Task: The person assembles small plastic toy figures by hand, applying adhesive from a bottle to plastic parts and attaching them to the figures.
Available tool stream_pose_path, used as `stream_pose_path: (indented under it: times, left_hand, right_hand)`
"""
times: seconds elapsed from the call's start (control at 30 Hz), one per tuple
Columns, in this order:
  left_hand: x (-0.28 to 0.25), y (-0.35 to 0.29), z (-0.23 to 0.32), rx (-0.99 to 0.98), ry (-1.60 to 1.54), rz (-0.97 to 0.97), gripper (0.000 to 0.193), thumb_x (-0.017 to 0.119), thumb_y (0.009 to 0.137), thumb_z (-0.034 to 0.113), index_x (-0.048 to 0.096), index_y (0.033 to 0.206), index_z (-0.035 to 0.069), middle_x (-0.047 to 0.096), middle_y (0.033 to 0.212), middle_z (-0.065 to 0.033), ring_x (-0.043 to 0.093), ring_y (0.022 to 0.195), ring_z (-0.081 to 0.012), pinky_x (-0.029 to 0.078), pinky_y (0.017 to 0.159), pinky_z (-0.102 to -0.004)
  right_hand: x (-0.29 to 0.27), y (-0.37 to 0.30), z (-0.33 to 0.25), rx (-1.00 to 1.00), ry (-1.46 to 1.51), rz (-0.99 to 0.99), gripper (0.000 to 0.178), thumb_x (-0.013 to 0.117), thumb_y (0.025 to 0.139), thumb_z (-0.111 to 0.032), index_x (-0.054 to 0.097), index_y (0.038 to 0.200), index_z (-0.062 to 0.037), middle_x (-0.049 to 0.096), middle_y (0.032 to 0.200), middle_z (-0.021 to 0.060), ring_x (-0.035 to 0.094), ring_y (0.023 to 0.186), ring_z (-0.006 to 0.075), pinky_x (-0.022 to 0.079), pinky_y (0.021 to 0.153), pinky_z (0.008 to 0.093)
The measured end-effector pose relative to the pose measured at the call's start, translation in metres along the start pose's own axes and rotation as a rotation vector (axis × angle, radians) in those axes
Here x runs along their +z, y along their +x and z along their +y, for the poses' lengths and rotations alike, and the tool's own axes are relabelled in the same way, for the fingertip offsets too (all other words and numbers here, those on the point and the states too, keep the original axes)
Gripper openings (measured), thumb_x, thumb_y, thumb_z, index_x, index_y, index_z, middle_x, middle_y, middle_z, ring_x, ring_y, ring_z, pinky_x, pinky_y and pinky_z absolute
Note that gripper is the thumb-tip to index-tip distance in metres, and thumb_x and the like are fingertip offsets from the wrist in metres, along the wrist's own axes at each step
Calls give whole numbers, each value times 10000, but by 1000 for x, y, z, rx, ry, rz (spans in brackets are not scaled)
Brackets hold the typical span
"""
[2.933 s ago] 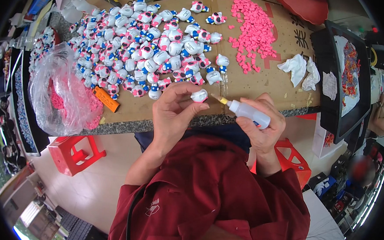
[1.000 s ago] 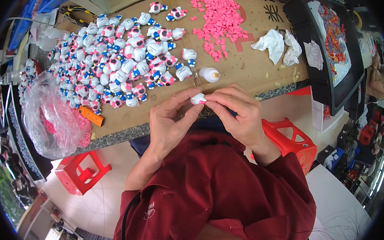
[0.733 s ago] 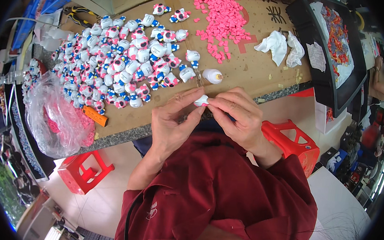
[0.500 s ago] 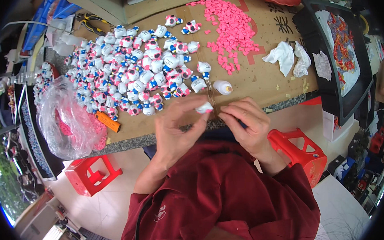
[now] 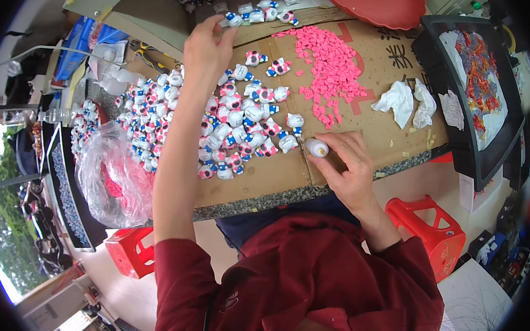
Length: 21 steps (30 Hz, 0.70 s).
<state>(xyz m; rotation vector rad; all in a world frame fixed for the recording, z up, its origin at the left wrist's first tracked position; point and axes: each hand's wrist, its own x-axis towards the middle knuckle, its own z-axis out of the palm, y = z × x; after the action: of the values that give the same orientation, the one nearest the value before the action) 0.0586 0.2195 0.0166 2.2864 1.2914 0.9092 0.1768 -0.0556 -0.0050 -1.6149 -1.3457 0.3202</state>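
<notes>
My left hand (image 5: 206, 48) reaches far forward over the pile to a row of figurines on a raised ledge. Its fingertips hold a small white and blue toy figurine (image 5: 232, 20) at the row's left end. Low on the cardboard, my right hand (image 5: 351, 166) has thumb and fingers around a small white squeeze bottle (image 5: 317, 148), whose tan tip points toward me. A big heap of white, pink and blue figurines (image 5: 244, 115) covers the left of the table, partly behind my left forearm. Small pink pieces (image 5: 332, 66) lie scattered beyond the bottle.
Crumpled white tissues (image 5: 396, 102) lie right of the pink pieces. A black tray (image 5: 433, 39) with red and yellow bits stands at the right. A clear plastic bag (image 5: 109, 180) sits at the left front. Red stools (image 5: 434, 230) flank me below the stone table edge (image 5: 263, 199).
My left hand has carried the figurine from in front of me up to the ledge. My right hand has moved to the squeeze bottle and taken hold of it. The view has shifted.
</notes>
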Motion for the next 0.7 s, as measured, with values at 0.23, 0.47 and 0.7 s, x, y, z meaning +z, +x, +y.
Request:
stream_pose_path:
  times: [0.23, 0.47, 0.7]
  left_hand:
    - [1, 31, 7, -49, -126, -218, 381, 668, 826, 257, 611, 1081, -21, 672, 857, -101, 645, 781, -174, 506, 704, -292]
    - [-52, -80, 41, -431, -1293, -318, 135, 573, 910, 81, 559, 998, -20, 624, 1001, -113, 650, 859, -200, 542, 766, -299]
    - [-46, -177, 57, -439, -1344, -223, 475, 648, 796, -63, 500, 1247, -40, 557, 1032, -76, 620, 970, -230, 526, 842, -362]
  right_hand:
    - [-1, -6, 8, 64, 203, 54, 317, 719, 739, -64, 617, 1036, -22, 646, 998, 116, 603, 895, 270, 483, 775, 347]
    - [-6, -10, 11, 52, 284, 83, 303, 690, 799, -115, 602, 1066, -1, 637, 974, 134, 617, 852, 240, 489, 736, 316]
    - [-19, -12, -15, 28, 318, 19, 364, 750, 739, -128, 626, 1049, 16, 646, 913, 120, 585, 743, 212, 458, 649, 304]
